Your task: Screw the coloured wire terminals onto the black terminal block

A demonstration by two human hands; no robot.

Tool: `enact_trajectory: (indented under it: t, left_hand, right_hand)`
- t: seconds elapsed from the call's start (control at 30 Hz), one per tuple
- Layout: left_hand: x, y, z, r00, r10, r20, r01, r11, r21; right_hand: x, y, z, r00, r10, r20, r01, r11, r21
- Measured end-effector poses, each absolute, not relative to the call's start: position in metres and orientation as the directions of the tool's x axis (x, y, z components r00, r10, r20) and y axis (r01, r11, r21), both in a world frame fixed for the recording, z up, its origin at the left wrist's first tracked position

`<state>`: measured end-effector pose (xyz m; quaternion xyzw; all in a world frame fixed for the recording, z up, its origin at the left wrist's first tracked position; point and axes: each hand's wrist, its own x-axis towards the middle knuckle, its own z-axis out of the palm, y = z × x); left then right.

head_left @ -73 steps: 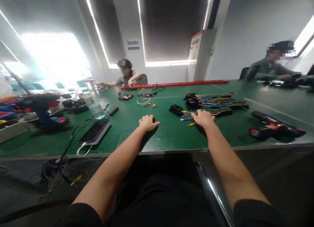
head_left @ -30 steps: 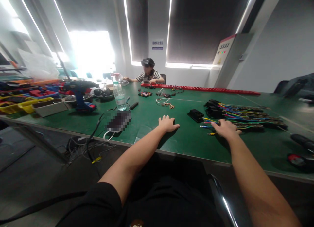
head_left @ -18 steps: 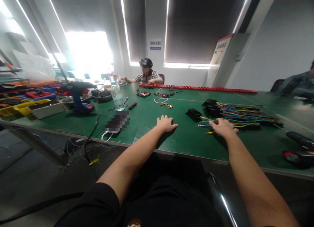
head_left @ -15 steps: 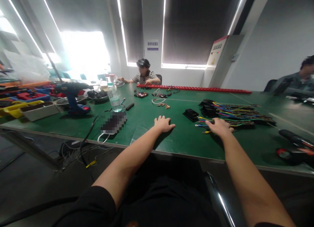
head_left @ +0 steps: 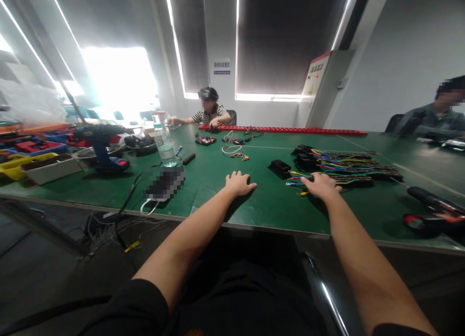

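Near edge of green table (head_left: 269, 215): black-and-orange power tool (head_left: 436, 212) lies at far right, blurred device (head_left: 165, 185) with white cable at left. Left hand (head_left: 240, 183) palm down on bare tabletop, fingers spread, holding nothing. Right hand (head_left: 322, 185) palm down over the colored wires (head_left: 295, 184) of the black connector (head_left: 279, 169), thumb apart from fingers; can't tell if it pinches any. Connector sits just left of that hand, wire ends with lugs showing by the thumb. Behind: stacked wire harnesses (head_left: 348, 165), black housings to the left, wires running right. Further left, upright water bottle (head_left: 166, 152); small brass parts (head_left: 241, 156) mid-table. Past those, long red rail (head_left: 283, 129), then person in stripes (head_left: 222, 117) seated at far side.
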<state>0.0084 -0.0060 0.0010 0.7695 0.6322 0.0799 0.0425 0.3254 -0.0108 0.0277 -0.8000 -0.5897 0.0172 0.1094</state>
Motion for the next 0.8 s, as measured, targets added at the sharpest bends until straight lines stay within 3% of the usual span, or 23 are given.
enact_trajectory:
  t: [0.27, 0.4, 0.5, 0.57, 0.67, 0.8]
  left_hand:
    - [0.008, 0.001, 0.017, 0.164, 0.984, 0.071, 0.974, -0.173, 0.149]
    - [0.006, 0.023, 0.026, 0.196, 0.979, 0.051, 0.958, -0.202, 0.203]
    - [0.003, 0.026, 0.017, 0.191, 0.978, 0.083, 0.937, -0.207, 0.281]
    - [0.001, 0.018, 0.007, 0.184, 0.964, 0.194, 0.894, -0.246, 0.373]
    - [0.0, 0.001, -0.004, 0.249, 0.944, 0.217, 0.867, -0.317, 0.384]
    - [0.005, -0.009, -0.008, 0.257, 0.951, 0.174, 0.856, -0.307, 0.415]
  right_hand:
    - [0.308, -0.016, 0.034, 0.285, 0.941, 0.18, 0.954, -0.261, -0.148]
    - [0.303, -0.008, 0.039, 0.221, 0.945, 0.241, 0.975, -0.21, -0.072]
    - [0.308, -0.007, 0.032, 0.001, 0.909, 0.416, 1.0, -0.001, 0.0]
    - [0.316, -0.012, 0.023, -0.17, 0.814, 0.555, 0.983, 0.183, 0.033]
    - [0.331, -0.022, 0.01, -0.293, 0.666, 0.686, 0.921, 0.389, 0.016]
    - [0.347, -0.022, 0.003, -0.25, 0.681, 0.688, 0.929, 0.369, -0.028]
